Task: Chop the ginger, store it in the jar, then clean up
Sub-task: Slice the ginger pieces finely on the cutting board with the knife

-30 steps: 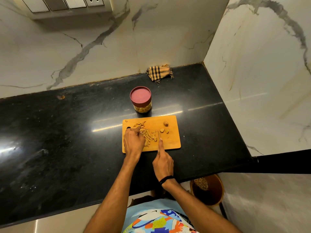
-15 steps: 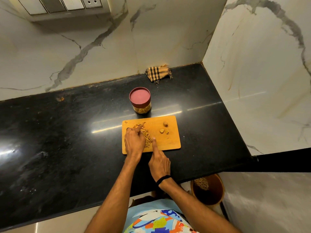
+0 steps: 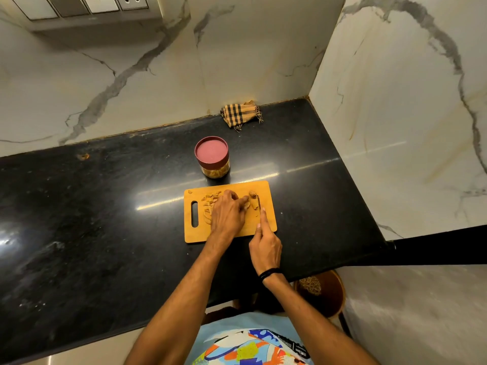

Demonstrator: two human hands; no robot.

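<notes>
Ginger piece (image 3: pixel 253 201), pinned steady by curled left hand (image 3: pixel 226 214); knife (image 3: pixel 259 204) just beside that hold, clasped in right hand (image 3: pixel 264 246), forefinger guiding blade

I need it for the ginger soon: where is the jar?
In the head view the jar stands on the black counter just behind the left half of the cutting board, with the checked cloth farther back by the wall.

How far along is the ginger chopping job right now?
Done: a pile of cut strips lies on the cutting board. In hand: the left hand steadies uncut ginger chunks while the right hand holds the knife. Left: the jar is lidded; cloth untouched.
</notes>
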